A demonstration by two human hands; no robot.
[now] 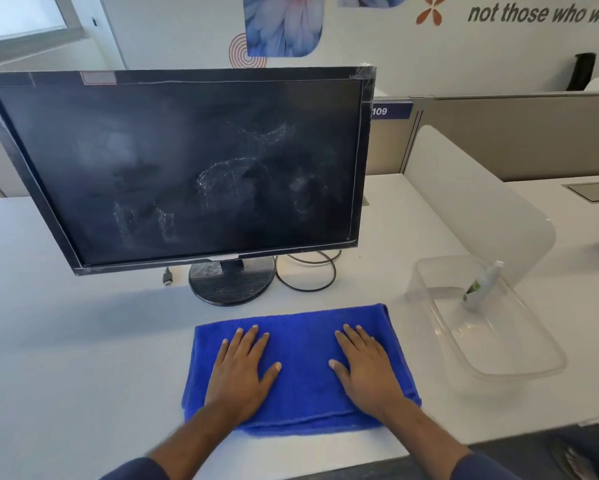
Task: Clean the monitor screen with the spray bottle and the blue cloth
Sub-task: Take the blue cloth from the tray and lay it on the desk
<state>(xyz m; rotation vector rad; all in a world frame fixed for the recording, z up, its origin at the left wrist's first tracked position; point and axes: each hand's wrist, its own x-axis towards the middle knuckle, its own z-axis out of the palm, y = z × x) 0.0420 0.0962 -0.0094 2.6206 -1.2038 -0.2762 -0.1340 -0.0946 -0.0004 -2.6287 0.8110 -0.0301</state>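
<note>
On blue cloth (301,368), left hand (241,372), right hand (367,372) — both flat, monitor (187,168) smeared

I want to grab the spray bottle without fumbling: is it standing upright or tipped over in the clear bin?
Tipped. The spray bottle leans diagonally against the far wall of the clear bin, cap end up.

Open-plan office, cubicle type. Landmark: black desktop monitor (187,168) on round stand, set on white desk (66,341). Behind monitor: white wall with printed flower graphic (282,26) and part of a motivational slogan (540,13), "not those who wai…". Just right of monitor's upper corner: blue station label (391,111) numbered 109, fixed to beige partition panel (520,133). Right of monitor: frosted desk divider (471,202); beyond it, neighbouring desk with recessed cable hatch (596,190). Below monitor, beside stand: loose cable (308,271).
</note>
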